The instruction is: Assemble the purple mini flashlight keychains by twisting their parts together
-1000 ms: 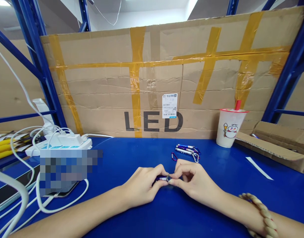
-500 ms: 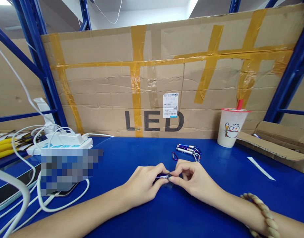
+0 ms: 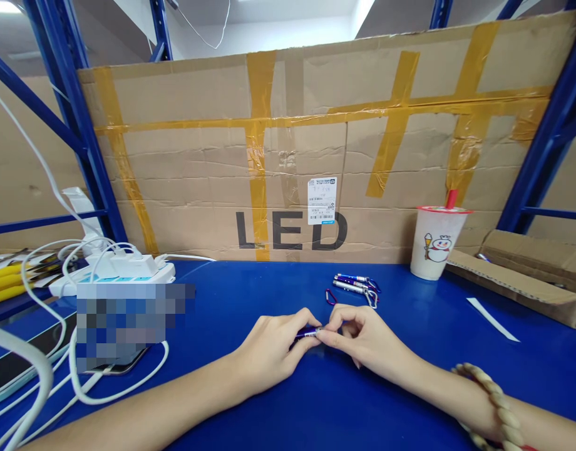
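Head view: shiny purple metallic tube [image 3: 307, 332].

A beaded bracelet [image 3: 497, 401] circles the right wrist.

"LED" on cardboard [image 3: 198, 188]; label [image 3: 322, 200] print apparently too small.

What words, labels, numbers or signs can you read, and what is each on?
"LED": large black letters on the cardboard.
Label on the cardboard: print too small to read.
Held tube: markings too small to read.
Cup: snowman picture, no readable words.
Pixelated patch: nothing readable.
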Demonstrator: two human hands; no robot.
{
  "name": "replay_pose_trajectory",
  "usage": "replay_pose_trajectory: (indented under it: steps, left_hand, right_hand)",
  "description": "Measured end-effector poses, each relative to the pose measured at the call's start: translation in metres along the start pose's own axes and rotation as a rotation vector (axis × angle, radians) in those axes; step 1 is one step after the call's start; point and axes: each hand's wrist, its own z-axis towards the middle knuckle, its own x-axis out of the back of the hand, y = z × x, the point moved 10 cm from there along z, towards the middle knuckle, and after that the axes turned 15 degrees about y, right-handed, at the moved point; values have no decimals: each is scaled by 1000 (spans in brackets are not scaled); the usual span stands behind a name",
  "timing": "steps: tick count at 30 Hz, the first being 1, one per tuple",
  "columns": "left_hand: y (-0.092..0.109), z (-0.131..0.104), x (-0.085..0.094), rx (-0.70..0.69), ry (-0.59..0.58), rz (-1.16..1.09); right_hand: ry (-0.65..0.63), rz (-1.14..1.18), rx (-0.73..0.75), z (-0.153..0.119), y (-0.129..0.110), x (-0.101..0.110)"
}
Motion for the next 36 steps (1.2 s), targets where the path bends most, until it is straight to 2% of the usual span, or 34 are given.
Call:
replay_pose_trajectory:
  steps: [7, 16, 23, 28, 33, 36]
  left_hand:
    - [-7, 2, 4, 72, 33, 106]
    - [-8, 4, 1, 98, -17, 46]
    - [-7, 4, -1, 98, -37, -20]
    - [-2, 2, -3, 30, -58, -11]
    - [0, 0, -4, 19, -85, -16]
    - [2, 0, -3, 4, -86, -27]
  right_hand:
    - [83, -5, 64, 3, -7, 10]
    - [153, 9, 252, 1, -26, 18]
    - [164, 37, 216, 3, -22, 19]
    - [135, 68, 222, 2, -21, 18]
    - [165, -30, 294, 0, -29, 18]
    - [166, -80, 279, -1, -28, 17]
